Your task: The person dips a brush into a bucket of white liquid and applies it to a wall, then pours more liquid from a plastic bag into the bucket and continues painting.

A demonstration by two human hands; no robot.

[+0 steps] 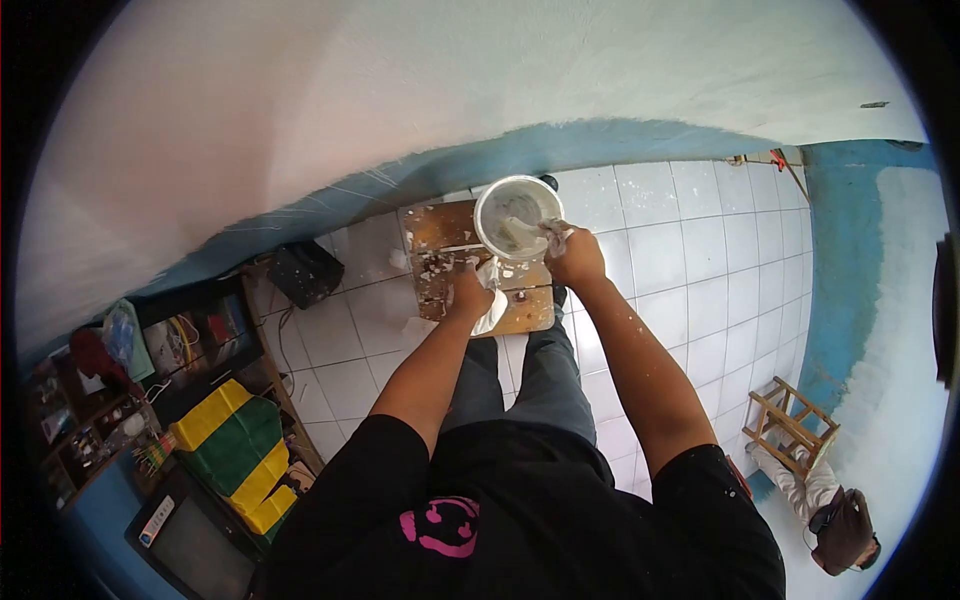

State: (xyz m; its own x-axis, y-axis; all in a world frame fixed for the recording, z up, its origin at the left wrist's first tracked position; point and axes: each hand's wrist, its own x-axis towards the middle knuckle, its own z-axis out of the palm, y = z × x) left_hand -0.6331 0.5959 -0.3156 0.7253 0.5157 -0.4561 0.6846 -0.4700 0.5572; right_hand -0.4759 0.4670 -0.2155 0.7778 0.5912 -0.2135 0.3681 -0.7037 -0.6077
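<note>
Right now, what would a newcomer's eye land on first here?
The white bucket at the far right corner of the spattered bench, with the right hand at its rim and the left hand gripping a white item. Next, the yellow-green cloth beside the TV, lower left. Then the person by the wooden stool, lower right.

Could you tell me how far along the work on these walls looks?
Partly done, I'd say: the upper wall is pale down to a ragged edge. In hand: the left hand holds a white cloth or bag, while the right hand is at the bucket; its grip is unclear. Probably left: the blue band below, and blue areas beside the side wall's white patch, if those need covering.
</note>
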